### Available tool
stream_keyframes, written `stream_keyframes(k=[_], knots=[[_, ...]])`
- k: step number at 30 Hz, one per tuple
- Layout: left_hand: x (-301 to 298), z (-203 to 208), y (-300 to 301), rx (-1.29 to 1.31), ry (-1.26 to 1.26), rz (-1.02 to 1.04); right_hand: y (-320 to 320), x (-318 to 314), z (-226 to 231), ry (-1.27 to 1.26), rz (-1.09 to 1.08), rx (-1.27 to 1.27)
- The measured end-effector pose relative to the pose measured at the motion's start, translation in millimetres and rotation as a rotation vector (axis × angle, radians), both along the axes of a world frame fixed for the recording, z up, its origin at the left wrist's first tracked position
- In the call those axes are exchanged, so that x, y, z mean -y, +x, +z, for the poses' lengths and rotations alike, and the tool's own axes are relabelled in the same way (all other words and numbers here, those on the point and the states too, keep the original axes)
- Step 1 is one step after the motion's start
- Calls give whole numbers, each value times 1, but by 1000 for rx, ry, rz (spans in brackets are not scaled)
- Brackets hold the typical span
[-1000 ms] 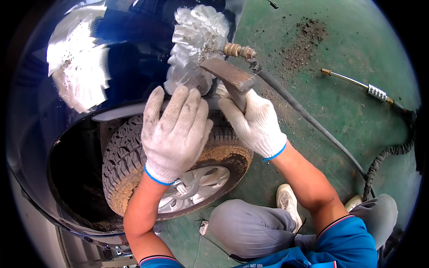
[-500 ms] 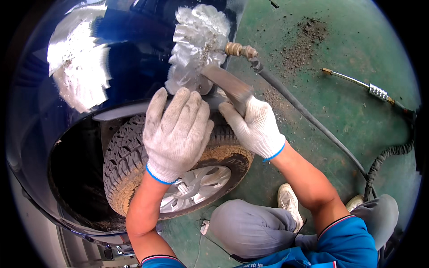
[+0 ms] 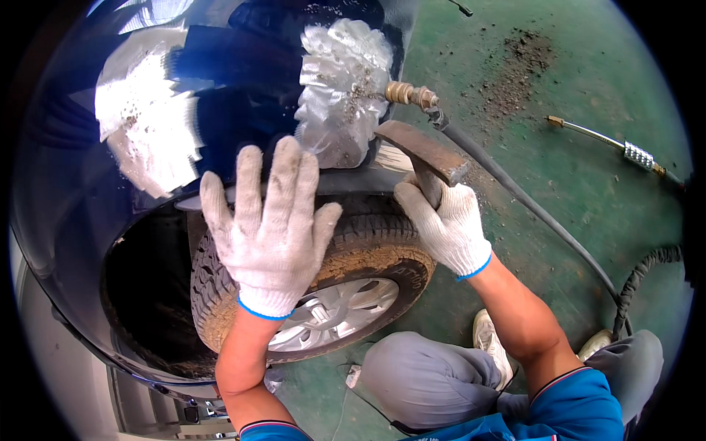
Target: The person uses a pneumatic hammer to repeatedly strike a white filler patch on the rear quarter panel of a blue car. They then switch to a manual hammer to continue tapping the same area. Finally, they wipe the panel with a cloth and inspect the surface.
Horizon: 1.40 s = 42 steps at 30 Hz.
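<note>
My right hand (image 3: 450,224), in a white knit glove with a blue cuff, is closed round the handle of a hammer (image 3: 418,149). The rusty hammer head sits just beside the lower right edge of a bare metal patch (image 3: 342,95) on a dark blue car body panel (image 3: 243,95). My left hand (image 3: 268,228), gloved alike, has its fingers spread and holds nothing. Its palm covers part of the tyre (image 3: 360,239), and its fingertips reach over the wheel arch edge onto the blue panel; whether they press on it I cannot tell.
A second sanded patch (image 3: 140,110) shines farther left. A brass fitting (image 3: 410,94) on a black hose (image 3: 526,198) lies against the panel's right edge. On the green floor (image 3: 588,198) are dirt crumbs (image 3: 518,70) and a metal air nozzle (image 3: 607,140).
The hammer head has come off the bare patch, turned and shifted right. My left hand has moved left, its fingers spreading wider. The whole view has shifted slightly.
</note>
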<state>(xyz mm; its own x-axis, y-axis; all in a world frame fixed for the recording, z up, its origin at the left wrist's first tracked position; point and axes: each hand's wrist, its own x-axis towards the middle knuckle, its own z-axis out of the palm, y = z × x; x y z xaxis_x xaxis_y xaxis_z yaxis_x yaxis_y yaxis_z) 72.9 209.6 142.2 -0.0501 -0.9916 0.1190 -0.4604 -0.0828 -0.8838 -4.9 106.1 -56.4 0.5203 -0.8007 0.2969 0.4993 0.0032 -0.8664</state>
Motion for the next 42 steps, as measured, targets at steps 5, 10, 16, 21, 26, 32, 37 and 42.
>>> stream_keyframes(k=[5, 10, 16, 21, 26, 32, 37, 42], knots=[[27, -7, 5, -91, 78, -79, 5, 3, 2, -32, 5, 10], [25, -13, 8, -143, 101, -100, 2, 11, 10, -28, 37, -55], [-1, -23, -4, -241, 117, -48, 11, 18, 25, -169, -95, 63], [-3, -27, -6, -299, 113, -55, 20, 14, 14, -262, -154, 94], [-2, -23, -6, -293, 107, -76, 19, 19, 16, -268, -80, -17], [-9, 22, 5, -102, -69, -159, -9, 17, 18, -89, 15, 52], [-15, 22, 10, -85, -96, -164, -5, 2, 18, -176, -12, -1], [-15, 16, 19, -125, -118, -246, 14, -2, 11, -369, -30, -173]])
